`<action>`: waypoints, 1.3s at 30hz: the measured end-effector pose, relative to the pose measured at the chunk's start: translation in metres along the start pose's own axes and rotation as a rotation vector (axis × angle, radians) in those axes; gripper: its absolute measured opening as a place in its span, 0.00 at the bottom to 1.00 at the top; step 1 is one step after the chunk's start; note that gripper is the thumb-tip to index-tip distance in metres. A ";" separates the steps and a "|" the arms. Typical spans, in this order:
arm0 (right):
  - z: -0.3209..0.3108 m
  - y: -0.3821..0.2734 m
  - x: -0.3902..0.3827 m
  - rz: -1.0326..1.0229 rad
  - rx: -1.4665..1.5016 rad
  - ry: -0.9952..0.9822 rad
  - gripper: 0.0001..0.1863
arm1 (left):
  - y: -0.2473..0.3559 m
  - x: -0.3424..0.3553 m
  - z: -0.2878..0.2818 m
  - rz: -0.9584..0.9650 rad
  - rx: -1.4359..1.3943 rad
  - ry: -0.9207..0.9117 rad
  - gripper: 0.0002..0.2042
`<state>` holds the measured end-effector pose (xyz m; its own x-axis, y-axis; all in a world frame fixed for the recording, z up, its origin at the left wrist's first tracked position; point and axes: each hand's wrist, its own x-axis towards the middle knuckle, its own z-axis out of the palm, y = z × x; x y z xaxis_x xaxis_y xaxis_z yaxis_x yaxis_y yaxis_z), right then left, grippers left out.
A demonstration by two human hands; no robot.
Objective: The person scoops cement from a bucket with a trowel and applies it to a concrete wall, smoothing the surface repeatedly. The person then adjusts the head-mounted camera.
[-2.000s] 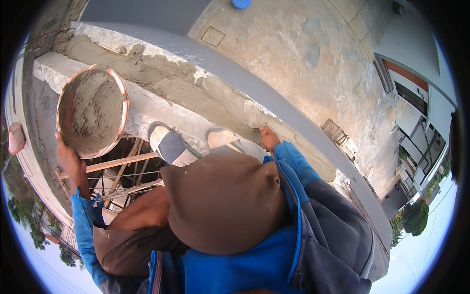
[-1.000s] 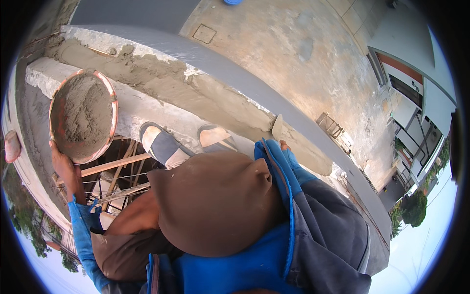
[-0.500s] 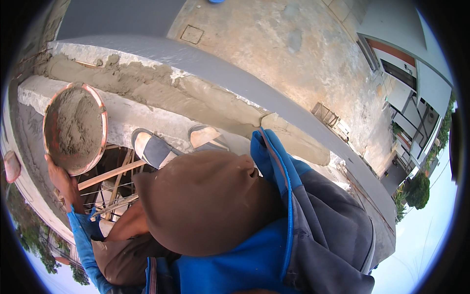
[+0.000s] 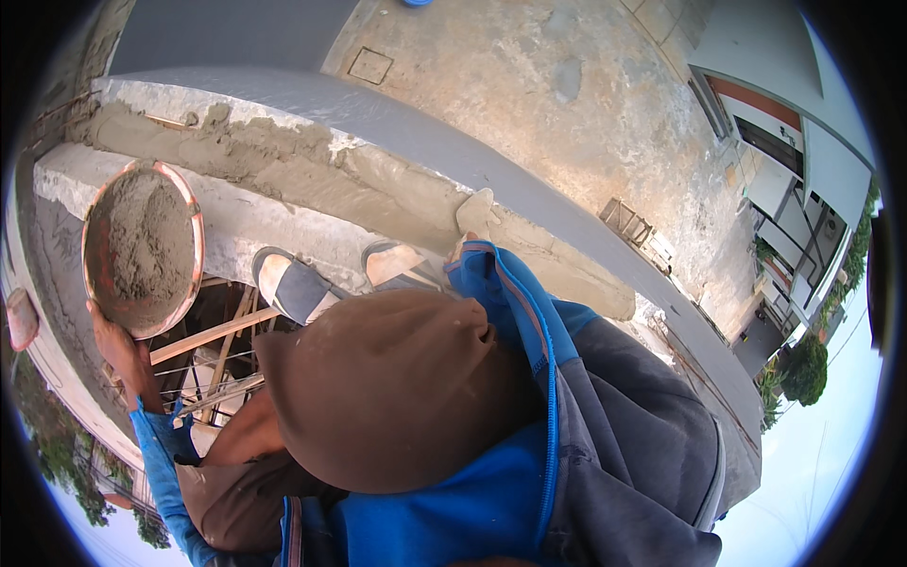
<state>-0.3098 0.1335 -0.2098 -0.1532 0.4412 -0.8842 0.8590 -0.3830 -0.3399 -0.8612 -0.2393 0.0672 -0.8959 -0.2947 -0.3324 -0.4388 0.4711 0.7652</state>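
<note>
**Pan lowered, trowel out on the wet ledge**

Now the left hand (image 4: 121, 352) is cupped closed under the rim of the round orange-rimmed metal pan of grey mortar (image 4: 142, 248), gripping its lower edge from beneath, with the blue sleeve running down from the wrist; two seconds ago the pan sat higher and nearer the body, and it has since slid left along the long grey concrete ledge smeared with wet mortar (image 4: 312, 184) and tipped a little more toward the camera. Right of the pan, past the two sandalled feet (image 4: 293, 283) planted against the ledge, the right hand is almost wholly hidden behind the blue cuff, so whether it is closed cannot be told; just beyond that cuff a pale flat trowel blade (image 4: 475, 212) lies against the ledge's mortar band, whereas earlier only the knuckles showed there. Judging by this, mortar is being spread on the ledge while the pan is kept ready, still well filled. Below the ledge, wooden scaffold poles (image 4: 203, 340) cross under the feet; beyond it lies a bare concrete yard (image 4: 567, 104).
</note>
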 end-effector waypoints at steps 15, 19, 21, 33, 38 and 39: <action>-0.046 0.013 0.024 0.518 0.274 0.519 0.26 | -0.010 0.013 -0.013 -0.037 -0.023 -0.047 0.28; -0.083 0.072 0.009 0.549 0.149 0.543 0.26 | -0.009 0.013 -0.010 -0.035 -0.074 -0.058 0.27; -0.086 0.087 0.004 0.507 0.126 0.511 0.26 | -0.008 0.011 -0.008 -0.015 -0.014 -0.034 0.27; -0.050 0.052 0.007 0.222 -0.074 0.199 0.28 | -0.007 0.010 -0.008 -0.024 -0.064 -0.060 0.26; -0.022 0.022 0.026 0.083 -0.149 0.085 0.30 | -0.008 0.009 -0.011 -0.072 -0.122 -0.091 0.27; -0.016 0.016 0.030 0.054 -0.166 0.067 0.30 | -0.007 0.009 -0.010 -0.039 -0.059 -0.064 0.27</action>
<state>-0.2928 0.1536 -0.2367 -0.0766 0.4791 -0.8744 0.9346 -0.2711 -0.2304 -0.8655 -0.2540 0.0646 -0.8816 -0.2576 -0.3955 -0.4704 0.4100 0.7814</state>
